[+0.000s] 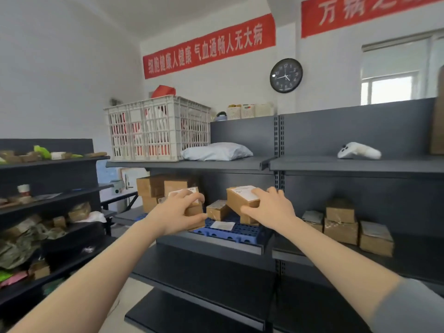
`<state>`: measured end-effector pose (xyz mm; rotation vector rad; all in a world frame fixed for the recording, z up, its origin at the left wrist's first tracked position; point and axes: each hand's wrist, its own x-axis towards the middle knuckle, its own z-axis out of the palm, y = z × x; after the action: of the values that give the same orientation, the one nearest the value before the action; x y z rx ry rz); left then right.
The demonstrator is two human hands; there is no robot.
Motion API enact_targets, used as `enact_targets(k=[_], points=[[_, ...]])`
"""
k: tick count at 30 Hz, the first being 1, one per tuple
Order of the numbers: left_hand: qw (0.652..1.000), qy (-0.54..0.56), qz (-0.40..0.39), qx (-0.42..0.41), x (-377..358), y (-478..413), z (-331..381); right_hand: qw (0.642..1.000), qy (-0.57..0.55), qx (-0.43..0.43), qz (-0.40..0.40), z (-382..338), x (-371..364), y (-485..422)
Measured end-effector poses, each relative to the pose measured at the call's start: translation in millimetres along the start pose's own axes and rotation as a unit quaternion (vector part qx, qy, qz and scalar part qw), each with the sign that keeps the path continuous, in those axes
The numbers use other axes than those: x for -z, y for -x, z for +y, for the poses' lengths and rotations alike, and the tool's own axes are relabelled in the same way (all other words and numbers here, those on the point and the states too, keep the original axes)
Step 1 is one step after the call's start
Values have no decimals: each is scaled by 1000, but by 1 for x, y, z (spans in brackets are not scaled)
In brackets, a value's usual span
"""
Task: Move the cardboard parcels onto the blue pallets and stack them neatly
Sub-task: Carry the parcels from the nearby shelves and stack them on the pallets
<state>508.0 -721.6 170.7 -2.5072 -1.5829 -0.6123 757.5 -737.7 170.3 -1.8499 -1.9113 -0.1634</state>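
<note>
Curling fingers (192, 197) of left hand (173, 212) and right hand (271, 207) grip parcels (236, 203).

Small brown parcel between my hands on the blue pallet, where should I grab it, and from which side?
Probably from the front: pinch the small parcel across its left and right faces. Its narrow end faces you on the blue pallet, and the shelf above crowds a top approach.

From where I stand, the person works with bare hands and bare forearms. The right arm wears a plain grey sleeve (408, 306) that ends high up the arm, its edge soft and unmarked. The left arm shows bare as far as it can be seen. The left hand (177, 212) and right hand (269, 207) are slender, with long fingers.
</note>
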Motion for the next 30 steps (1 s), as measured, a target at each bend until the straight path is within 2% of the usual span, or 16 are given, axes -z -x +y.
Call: enact_targets(k=[4, 11, 24, 30], points=[[998, 60, -1, -2, -19, -8, 17, 1000, 10, -29, 6, 16, 8, 6], [997, 12, -17, -77, -48, -39, 8, 997, 26, -65, 21, 14, -12, -3], [977, 29, -84, -194, -99, -131, -89, 973, 44, -223, 45, -19, -74, -58], [968, 41, -102, -224, -121, -159, -121, 962, 49, -260, 62, -28, -101, -85]])
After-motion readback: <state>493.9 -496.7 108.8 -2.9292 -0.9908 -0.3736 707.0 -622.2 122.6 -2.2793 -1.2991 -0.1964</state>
